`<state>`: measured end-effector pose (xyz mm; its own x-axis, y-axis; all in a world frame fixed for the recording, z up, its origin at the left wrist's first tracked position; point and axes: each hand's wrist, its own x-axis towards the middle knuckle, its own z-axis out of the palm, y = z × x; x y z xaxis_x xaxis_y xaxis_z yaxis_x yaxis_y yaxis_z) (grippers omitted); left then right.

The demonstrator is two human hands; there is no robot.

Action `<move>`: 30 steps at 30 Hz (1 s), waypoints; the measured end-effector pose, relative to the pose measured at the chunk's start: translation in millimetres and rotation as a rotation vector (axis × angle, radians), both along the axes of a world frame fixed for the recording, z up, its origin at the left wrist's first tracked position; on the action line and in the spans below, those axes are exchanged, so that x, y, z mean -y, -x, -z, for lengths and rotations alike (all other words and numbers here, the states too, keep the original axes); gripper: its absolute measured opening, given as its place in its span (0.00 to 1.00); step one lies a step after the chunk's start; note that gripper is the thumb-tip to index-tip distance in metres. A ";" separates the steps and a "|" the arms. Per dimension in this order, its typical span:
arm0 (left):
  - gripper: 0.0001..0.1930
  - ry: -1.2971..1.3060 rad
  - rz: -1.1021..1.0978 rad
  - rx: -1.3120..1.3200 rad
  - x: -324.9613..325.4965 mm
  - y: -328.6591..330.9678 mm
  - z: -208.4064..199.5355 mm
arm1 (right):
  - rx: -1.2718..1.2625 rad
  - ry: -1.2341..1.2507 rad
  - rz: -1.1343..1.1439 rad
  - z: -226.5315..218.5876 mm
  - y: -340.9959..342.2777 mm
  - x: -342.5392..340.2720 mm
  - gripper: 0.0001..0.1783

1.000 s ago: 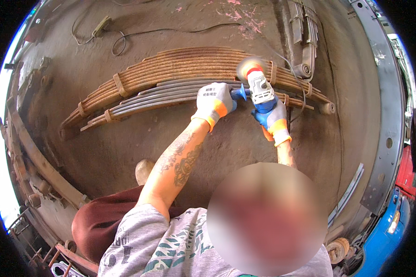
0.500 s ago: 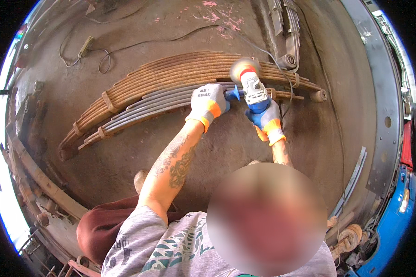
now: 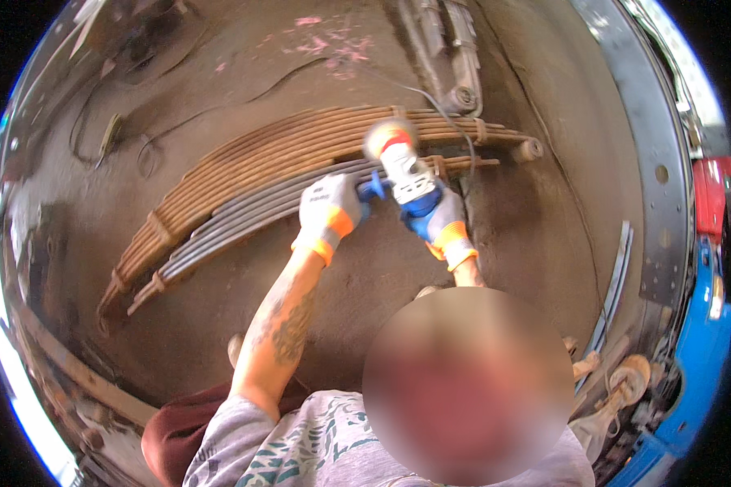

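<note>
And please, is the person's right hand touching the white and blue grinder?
Touching. The head view shows the gloved right hand closed around the rear of the grinder.

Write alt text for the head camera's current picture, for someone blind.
A person's gloved left fingers grip the blue side handle of a white handheld power tool, the right fingers its blue rear. Its blurred round head appears over a rusty stack of curved strips; a partly gray stack lies beside it on the floor.

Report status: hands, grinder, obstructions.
Left hand on blue side handle; right hand gripping angle grinder. Disc over rusty leaf spring. Cable crossing spring's right end.
</note>
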<state>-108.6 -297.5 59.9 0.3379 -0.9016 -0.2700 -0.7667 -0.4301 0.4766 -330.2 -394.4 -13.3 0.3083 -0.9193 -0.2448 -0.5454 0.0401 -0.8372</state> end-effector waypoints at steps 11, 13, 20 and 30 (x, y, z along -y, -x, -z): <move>0.13 -0.001 0.025 0.096 3.1 2.4 4.4 | -0.349 0.033 -0.110 -65.2 -18.4 -14.1 0.35; 0.12 0.009 0.034 0.095 1.3 -4.3 22.5 | -0.258 0.129 -0.091 -37.6 -18.1 -16.7 0.35; 0.12 0.026 0.010 0.012 5.6 1.8 13.8 | -0.154 0.092 -0.120 -27.5 -8.1 -3.5 0.39; 0.12 0.150 -0.017 -0.050 16.0 17.4 22.7 | -0.115 0.408 -0.202 -28.2 14.3 15.0 0.23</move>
<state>-126.0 -313.4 37.2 0.3430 -0.9273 -0.1496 -0.7334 -0.3640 0.5741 -344.5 -409.3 14.9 0.4827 -0.8721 0.0806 -0.5989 -0.3958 -0.6962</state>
